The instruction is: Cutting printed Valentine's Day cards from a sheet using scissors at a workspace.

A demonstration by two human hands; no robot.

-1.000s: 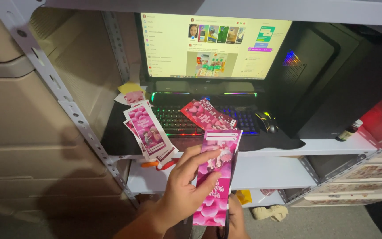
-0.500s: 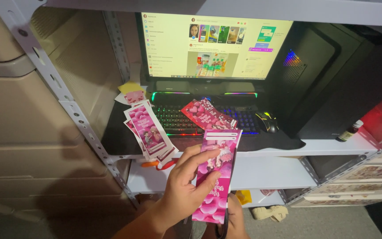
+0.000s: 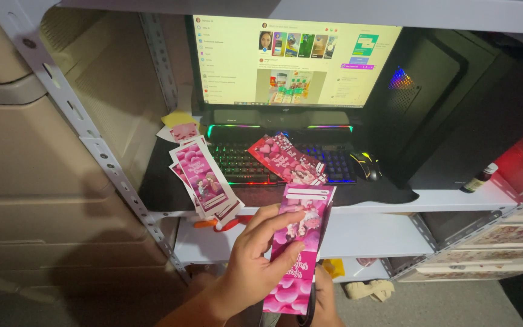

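Gripping a tall pink card point(image 3: 298, 249) upright in front of the shelf, the left hand point(image 3: 255, 260) is clamping it with the thumb across the printed face and the fingers curled around its left edge. The right hand point(image 3: 324, 300) is showing only partly below, tucked behind the card's lower end, so I cannot tell whether it is closed on anything. The card is hanging in the air just below the shelf edge point(image 3: 394, 203), well clear of the lit keyboard point(image 3: 255, 163).

Risk is building in 2 places. A fanned stack of matching cards point(image 3: 204, 178) is overhanging the front left of the shelf, and a nudge from the wrist looks likely to tip it off. A second red bundle point(image 3: 287, 160) is lying slanted across the keys, so any knock could be pressing keys on the monitor point(image 3: 295, 60) page. The held card is looking glossy and thin, so a tight thumb may be creasing it, and a loose one may be letting it slide down
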